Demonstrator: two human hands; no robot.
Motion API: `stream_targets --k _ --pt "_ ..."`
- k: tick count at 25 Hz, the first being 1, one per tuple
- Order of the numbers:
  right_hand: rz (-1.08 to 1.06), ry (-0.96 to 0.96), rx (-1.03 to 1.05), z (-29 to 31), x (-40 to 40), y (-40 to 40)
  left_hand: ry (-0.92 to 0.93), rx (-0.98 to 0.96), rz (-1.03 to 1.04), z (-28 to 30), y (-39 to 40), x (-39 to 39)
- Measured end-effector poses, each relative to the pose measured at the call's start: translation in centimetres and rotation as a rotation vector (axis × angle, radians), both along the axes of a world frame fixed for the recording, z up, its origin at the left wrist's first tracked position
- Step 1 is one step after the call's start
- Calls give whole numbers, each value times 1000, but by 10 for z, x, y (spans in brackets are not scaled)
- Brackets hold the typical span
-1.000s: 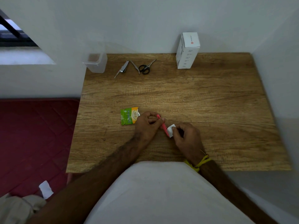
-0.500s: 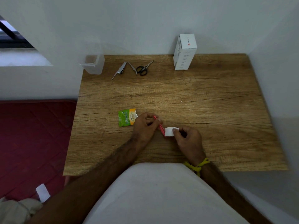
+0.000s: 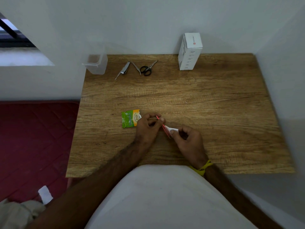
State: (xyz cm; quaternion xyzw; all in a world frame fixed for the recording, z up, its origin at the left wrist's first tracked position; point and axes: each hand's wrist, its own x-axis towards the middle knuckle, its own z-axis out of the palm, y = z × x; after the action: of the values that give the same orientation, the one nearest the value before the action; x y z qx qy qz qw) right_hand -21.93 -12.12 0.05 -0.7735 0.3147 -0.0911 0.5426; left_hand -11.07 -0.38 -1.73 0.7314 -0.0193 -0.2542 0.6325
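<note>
Head view: just right of the green sachet [image 3: 130,120], the left hand [image 3: 146,128] pinches a slim red stick [image 3: 164,129], the right hand [image 3: 188,141] pinches a white pad [image 3: 172,129] against it, best held steady, stroking along its length.

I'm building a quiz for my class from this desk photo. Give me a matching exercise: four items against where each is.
1 red strip
2 white slip
3 green sachet
4 white box

a standing at the table's back edge
b pinched in the right hand
c lying flat beside the left hand
d held in the left hand

Pairs: 1-d, 2-b, 3-c, 4-a
</note>
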Motion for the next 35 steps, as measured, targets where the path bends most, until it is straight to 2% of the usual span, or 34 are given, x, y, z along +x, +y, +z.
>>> stream_targets --k 3,8,15,19,21,23,25,27,29,31,35 --pt "46 32 70 -5 5 1 -26 -9 7 -1 -2 -1" --pt "0 8 316 -6 7 -5 -12 -86 -190 5 9 1" --pt "3 71 292 -2 12 -8 -56 -38 -287 7 11 3" --pt "36 114 298 0 16 -14 -12 -24 -202 8 11 3" --pt "19 91 188 0 14 -16 -2 -30 -158 9 9 1" --pt "-36 9 -7 3 8 -18 -11 -29 -118 10 8 -3" --pt "79 -73 -270 5 -1 -17 -16 -28 -80 10 5 -6" --pt "270 -68 -467 0 -6 -9 -15 -35 -52 9 2 -9" --pt "365 21 -532 -6 -4 -3 -18 -39 -34 8 0 -11" --pt "373 61 -559 -8 -4 -3 -37 -21 -33 7 -1 -13" --pt "273 42 -404 0 3 7 -37 -21 -33 6 -1 -15"
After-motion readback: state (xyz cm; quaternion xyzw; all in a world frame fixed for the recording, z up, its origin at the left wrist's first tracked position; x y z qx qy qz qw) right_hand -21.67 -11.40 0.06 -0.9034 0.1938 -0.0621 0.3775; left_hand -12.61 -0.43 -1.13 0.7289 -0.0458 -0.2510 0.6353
